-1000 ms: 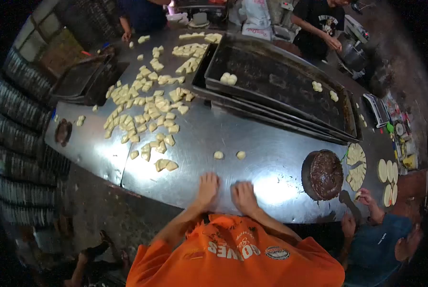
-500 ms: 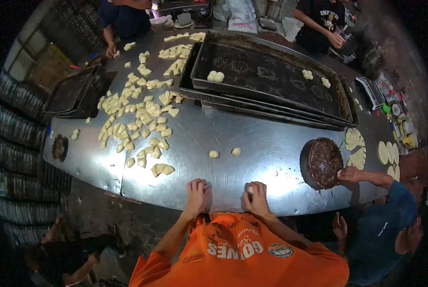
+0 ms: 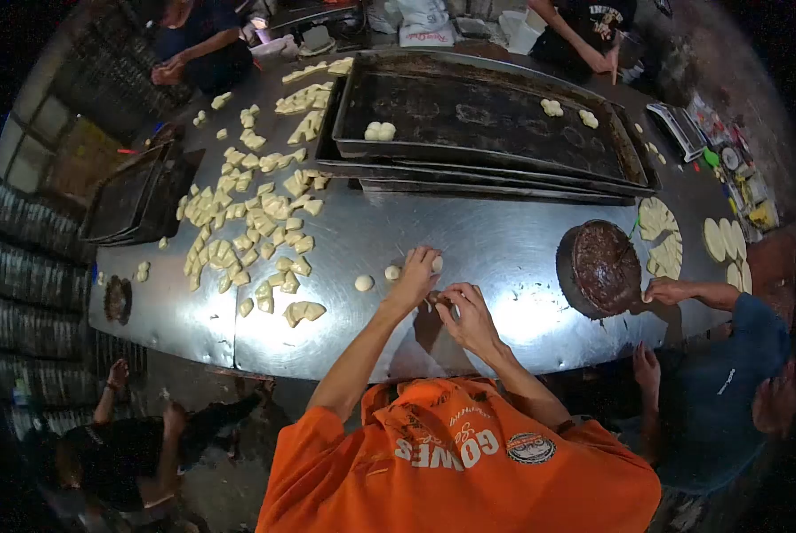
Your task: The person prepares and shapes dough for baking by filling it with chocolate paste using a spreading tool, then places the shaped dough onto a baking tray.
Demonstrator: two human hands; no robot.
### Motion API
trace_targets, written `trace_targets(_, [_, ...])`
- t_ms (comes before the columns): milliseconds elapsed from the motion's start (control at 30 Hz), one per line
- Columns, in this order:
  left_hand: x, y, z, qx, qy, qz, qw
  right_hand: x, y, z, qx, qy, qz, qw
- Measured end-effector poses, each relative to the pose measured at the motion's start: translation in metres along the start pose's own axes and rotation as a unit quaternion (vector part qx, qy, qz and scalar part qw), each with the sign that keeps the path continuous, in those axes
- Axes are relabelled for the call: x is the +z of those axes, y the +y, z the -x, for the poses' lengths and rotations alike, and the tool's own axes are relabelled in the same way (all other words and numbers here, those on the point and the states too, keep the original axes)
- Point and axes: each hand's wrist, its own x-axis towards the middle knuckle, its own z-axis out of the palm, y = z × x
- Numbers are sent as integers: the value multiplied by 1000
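My left hand [image 3: 413,281] reaches over the metal table, its fingers curled against a small pale dough ball [image 3: 437,265]. Two more dough balls, one farther out [image 3: 364,282] and one closer [image 3: 393,273], rest on the metal just left of that hand. Close by on the right, my right hand [image 3: 471,318] has its thumb and fingers drawn together near my left wrist. Whatever those fingers hold, if anything, is hidden.
Many cut dough pieces [image 3: 273,206] are spread over the left side. Stacked black baking trays [image 3: 496,133] bear several dough clusters. A round pan of dark brown filling [image 3: 607,266] stands at right, near a co-worker's hand [image 3: 669,290]. Other people stand around the table.
Both my hands have moved forward from the table's front edge and come together. The left one has reached the dough balls. At the far left, a co-worker's hand has drawn back from the table.
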Motion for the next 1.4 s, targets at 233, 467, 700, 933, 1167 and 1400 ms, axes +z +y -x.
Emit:
trace_targets(233, [33,-9,-7,-184,61,148,970,-28,9,11,133,65,-143,979])
trace_targets(467, [8,92,12,-233,80,501,830,-60,2,-8,217,48,-477,850])
trace_targets(700, [19,117,16,-149,125,456,868,-54,13,7,220,72,-650,724])
trace_targets(933, [38,129,22,-122,17,326,937,-67,34,47,286,87,-779,551])
trace_targets(1167, [29,146,17,-37,-93,152,983,-127,96,77,282,115,-524,795])
trace_targets(1400, [19,134,13,-66,-59,160,983,-204,140,65,171,168,181,954])
